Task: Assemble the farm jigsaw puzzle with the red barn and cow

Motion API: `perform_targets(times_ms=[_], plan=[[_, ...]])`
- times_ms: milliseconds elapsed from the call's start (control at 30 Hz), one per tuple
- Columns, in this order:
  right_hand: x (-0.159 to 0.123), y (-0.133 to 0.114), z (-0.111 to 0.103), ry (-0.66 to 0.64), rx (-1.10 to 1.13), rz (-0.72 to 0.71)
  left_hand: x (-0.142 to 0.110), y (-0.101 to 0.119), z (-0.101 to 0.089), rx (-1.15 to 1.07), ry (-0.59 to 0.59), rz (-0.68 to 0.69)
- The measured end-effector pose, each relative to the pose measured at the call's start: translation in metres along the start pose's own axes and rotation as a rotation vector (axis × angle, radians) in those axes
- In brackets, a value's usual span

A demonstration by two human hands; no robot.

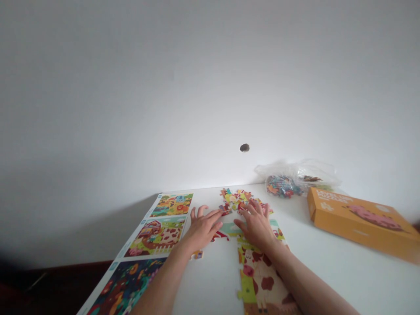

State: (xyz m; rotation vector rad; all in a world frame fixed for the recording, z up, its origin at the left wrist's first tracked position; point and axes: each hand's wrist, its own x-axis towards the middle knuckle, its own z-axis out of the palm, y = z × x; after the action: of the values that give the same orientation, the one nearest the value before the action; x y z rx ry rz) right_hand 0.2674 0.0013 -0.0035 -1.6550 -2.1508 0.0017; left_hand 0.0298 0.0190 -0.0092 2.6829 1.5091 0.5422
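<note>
My left hand [204,228] is open, its fingers spread low over the table beside a few joined pieces with a red shape [219,236]. Its fingertips reach to the edge of the loose puzzle pieces [235,197]. My right hand [257,225] is also open, with fingertips at the near side of that heap; whether they press on a piece cannot be seen. Beneath my right hand and forearm lies a partly joined jigsaw puzzle [259,280] showing a spotted cow, a strip of it running left under the hands. A single loose piece [197,254] rests near my left wrist.
On the left lies a printed sheet [131,243] with several pictures, one with a cow and barn. Clear plastic bags [285,186] of puzzle pieces stand at the back right, beside an orange puzzle box [357,218]. A white wall with a hole [244,148] rises behind the table.
</note>
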Motion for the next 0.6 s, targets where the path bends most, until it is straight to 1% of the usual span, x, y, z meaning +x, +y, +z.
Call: perform_targets(times_ms=[100, 167, 300, 433, 500, 600], plan=[[0.0, 0.001, 0.0, 0.05, -0.011, 0.033, 0.001, 0.001, -0.003, 0.013, 0.054, -0.026], [0.0, 0.002, 0.0, 0.083, -0.003, 0.03, 0.002, 0.001, -0.005, 0.043, 0.086, -0.06], [0.0, 0.002, 0.002, 0.123, 0.034, 0.008, 0.002, -0.003, -0.005, 0.131, 0.131, -0.22], [0.0, 0.003, 0.005, 0.133, 0.05, 0.0, 0.002, -0.008, 0.0, 0.142, 0.129, -0.374], [-0.001, 0.003, 0.005, 0.133, 0.052, 0.002, 0.003, -0.01, 0.002, 0.122, 0.126, -0.412], [0.0, 0.002, 0.004, 0.133, 0.059, 0.007, 0.004, -0.011, 0.004, 0.091, 0.142, -0.431]])
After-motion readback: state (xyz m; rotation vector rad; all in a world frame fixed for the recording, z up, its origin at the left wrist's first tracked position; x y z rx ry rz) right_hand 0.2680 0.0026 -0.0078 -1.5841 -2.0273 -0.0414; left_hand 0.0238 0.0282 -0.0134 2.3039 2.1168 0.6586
